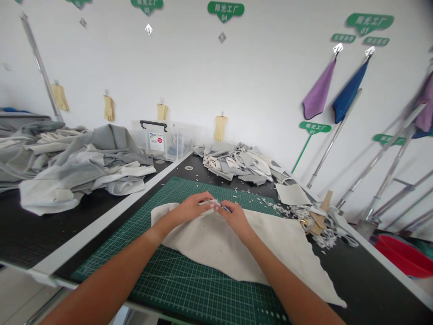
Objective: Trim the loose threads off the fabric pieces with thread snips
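Observation:
A cream piece of fabric (216,243) lies across the green cutting mat (179,275) and runs past its right side onto the black tabletop. My left hand (194,206) is closed on the fabric's far edge, lifting it a little off the mat. Beside it, my right hand (235,219) grips a small slim tool (226,209) with a dark blue part and a metallic tip at the fabric edge. The tool's exact kind is too small to make out. Both hands nearly touch at the fingertips.
Grey and cream cloths (98,158) are heaped on the left table. Behind the mat lies a pile of cloth pieces (237,160); scraps (321,221) gather at the right. A clear plastic box (172,142) stands by the wall. A red basin (404,255) sits lower right.

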{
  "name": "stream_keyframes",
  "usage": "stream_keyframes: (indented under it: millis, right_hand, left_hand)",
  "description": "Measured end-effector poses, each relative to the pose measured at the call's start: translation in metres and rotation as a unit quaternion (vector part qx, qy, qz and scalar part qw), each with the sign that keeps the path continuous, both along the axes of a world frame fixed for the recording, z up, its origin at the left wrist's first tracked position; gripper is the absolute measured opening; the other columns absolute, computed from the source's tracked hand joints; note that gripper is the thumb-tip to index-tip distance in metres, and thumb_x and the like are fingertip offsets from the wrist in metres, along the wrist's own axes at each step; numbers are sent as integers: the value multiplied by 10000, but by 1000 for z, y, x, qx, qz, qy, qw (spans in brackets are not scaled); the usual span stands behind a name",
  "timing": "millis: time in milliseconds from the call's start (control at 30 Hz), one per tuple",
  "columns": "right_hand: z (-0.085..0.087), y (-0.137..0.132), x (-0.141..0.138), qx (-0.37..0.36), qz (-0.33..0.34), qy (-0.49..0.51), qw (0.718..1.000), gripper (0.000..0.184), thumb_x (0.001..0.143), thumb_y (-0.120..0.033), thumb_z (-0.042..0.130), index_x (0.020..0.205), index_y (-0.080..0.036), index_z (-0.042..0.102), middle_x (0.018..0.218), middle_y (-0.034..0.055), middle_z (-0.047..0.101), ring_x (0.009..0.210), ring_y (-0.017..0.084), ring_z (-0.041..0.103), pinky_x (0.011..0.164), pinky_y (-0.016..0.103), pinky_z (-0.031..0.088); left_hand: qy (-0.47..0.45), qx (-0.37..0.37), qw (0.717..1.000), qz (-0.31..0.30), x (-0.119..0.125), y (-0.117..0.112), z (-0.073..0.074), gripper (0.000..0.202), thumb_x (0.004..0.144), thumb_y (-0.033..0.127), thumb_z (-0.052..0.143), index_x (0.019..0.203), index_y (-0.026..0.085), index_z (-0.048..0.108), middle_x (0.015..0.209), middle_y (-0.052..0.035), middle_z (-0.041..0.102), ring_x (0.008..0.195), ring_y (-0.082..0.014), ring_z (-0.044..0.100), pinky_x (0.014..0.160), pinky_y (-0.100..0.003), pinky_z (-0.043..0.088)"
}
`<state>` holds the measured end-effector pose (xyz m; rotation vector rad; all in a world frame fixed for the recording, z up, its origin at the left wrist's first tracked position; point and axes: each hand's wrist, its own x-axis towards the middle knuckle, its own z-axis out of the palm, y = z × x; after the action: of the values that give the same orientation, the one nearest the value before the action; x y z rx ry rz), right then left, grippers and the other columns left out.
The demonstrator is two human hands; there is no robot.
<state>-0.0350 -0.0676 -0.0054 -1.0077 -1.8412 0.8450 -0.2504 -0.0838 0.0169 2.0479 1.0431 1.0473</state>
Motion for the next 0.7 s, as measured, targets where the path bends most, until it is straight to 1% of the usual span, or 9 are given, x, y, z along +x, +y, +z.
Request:
stream_keyframes:
  millis: [100,233,300,400,533,600,700]
  right_hand:
    - [-1,-6,-6,-15,8,9,1000,287,845,-484,654,837,-203,709,681,-42,551,624,119,453,601,221,345]
    - [4,-6,-6,-61,-8,57,996,295,842,-493,663,843,-198,670,595,-62,449,516,93,347,504,220,286]
    - [7,-4,-3,-66,-20,87,994,308,840,-504,669,842,-197,650,565,-71,400,492,87,308,470,220,253]
    - [13,2,4,-77,-62,139,985,335,813,-520,699,853,-195,630,525,-91,330,461,79,249,430,220,202]
    - [20,14,17,-76,-116,237,962,348,762,-490,756,828,-202,572,504,-116,288,431,63,212,398,208,147]
    - [23,20,25,-58,-134,277,950,349,749,-464,771,808,-207,542,500,-122,283,419,55,209,388,202,134]
    - [23,31,40,-32,-176,313,933,347,748,-430,772,769,-216,500,484,-126,285,402,51,212,377,196,131]
  left_hand:
    - [1,6,1000,10,4,-4,4,291,929,444,550,1000,191,677,975,-39,701,941,-205,617,864,-292,463]
    - [14,10,1000,25,-2,-5,7,324,929,464,538,1012,189,687,990,-42,710,941,-219,616,856,-295,456]
    - [44,1,999,29,-11,-5,10,340,904,486,571,1026,198,704,1005,-34,718,942,-231,618,844,-294,449]
    - [96,-21,994,45,-28,-5,16,357,847,515,629,986,203,733,958,-23,728,888,-243,621,780,-288,437]
    - [110,-12,991,79,-52,-2,25,313,845,480,617,915,204,746,858,-12,716,819,-223,608,709,-271,403]
    - [126,-27,988,81,-62,2,23,307,844,470,614,910,204,753,817,-13,705,790,-215,604,684,-267,394]
    - [171,-61,982,58,-72,10,11,257,781,451,678,839,214,760,812,-16,701,789,-208,608,688,-261,400]
